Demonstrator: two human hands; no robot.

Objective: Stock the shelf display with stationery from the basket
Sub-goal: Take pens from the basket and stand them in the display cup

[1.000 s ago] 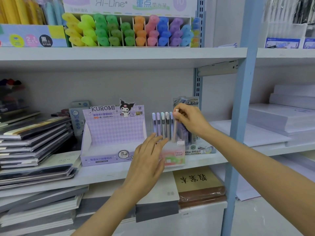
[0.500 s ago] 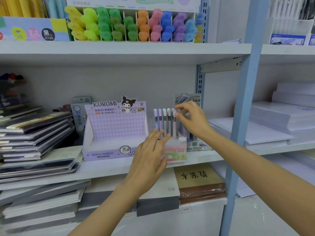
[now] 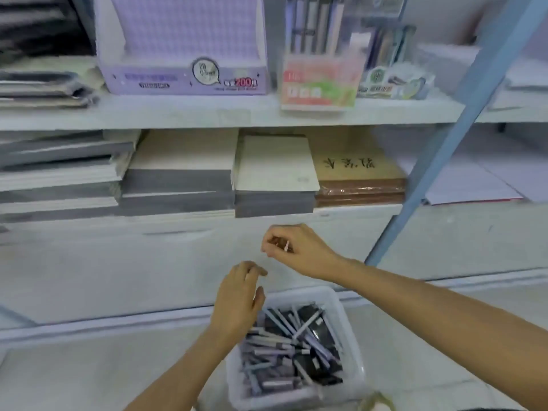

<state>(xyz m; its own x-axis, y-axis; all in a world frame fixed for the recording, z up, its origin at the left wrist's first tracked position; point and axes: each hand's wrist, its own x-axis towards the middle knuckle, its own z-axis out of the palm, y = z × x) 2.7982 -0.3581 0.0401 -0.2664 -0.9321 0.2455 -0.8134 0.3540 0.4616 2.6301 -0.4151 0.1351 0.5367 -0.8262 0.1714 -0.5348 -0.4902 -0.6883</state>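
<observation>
A white plastic basket (image 3: 336, 296) sits on the floor at the bottom, filled with several lilac and dark pens (image 3: 281, 348). On the shelf above, the small pink-and-green pen display (image 3: 318, 81) holds several upright pens (image 3: 314, 25). My left hand (image 3: 240, 301) hangs over the basket's left rim with loosely bent fingers and holds nothing. My right hand (image 3: 296, 250) is higher, in front of the shelf base, between the shelves and the basket. Its fingers are curled in toward the thumb, blurred, with no pen visible in them.
A purple Kuromi display box (image 3: 184, 75) stands left of the pen display. Packaged pens (image 3: 391, 69) lie to its right. Stacks of notebooks (image 3: 272, 164) and a brown book (image 3: 355, 167) fill the lower shelf. A blue shelf upright (image 3: 444, 149) slants down on the right.
My right hand let go of the pen in the display and both hands dropped toward the basket. The view tilted down from the shelves to the floor.
</observation>
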